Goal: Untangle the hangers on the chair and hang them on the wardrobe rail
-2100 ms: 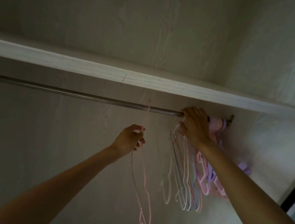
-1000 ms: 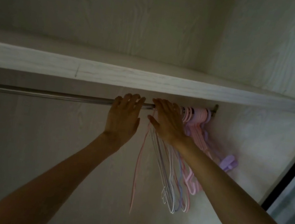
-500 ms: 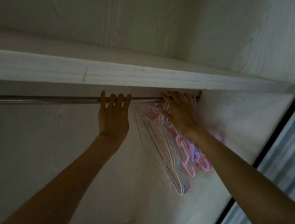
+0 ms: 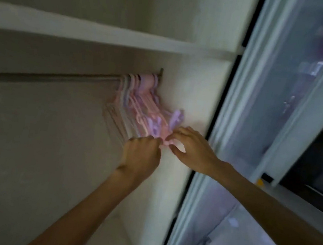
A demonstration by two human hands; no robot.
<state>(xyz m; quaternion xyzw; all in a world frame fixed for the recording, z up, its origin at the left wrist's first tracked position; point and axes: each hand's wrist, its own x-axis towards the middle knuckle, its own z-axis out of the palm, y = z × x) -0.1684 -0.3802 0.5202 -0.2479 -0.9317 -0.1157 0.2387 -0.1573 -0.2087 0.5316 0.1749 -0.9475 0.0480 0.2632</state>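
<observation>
A bunch of pink, purple and white hangers (image 4: 138, 103) hangs at the right end of the metal wardrobe rail (image 4: 50, 77), swung against the right side wall. My left hand (image 4: 142, 156) is curled at the lower ends of the hangers, fingers closed on them. My right hand (image 4: 190, 146) is just to its right, fingertips pinching a pink hanger end between the two hands. The frame is blurred, so the exact grip is unclear. The chair is out of view.
A white shelf (image 4: 86, 31) runs above the rail. The wardrobe's right side wall (image 4: 189, 105) is just behind the hangers. A sliding door frame (image 4: 226, 130) with frosted panels stands to the right.
Both hands have come down off the rail to the lower ends of the hanger bunch. The view has swung to the right, showing the door.
</observation>
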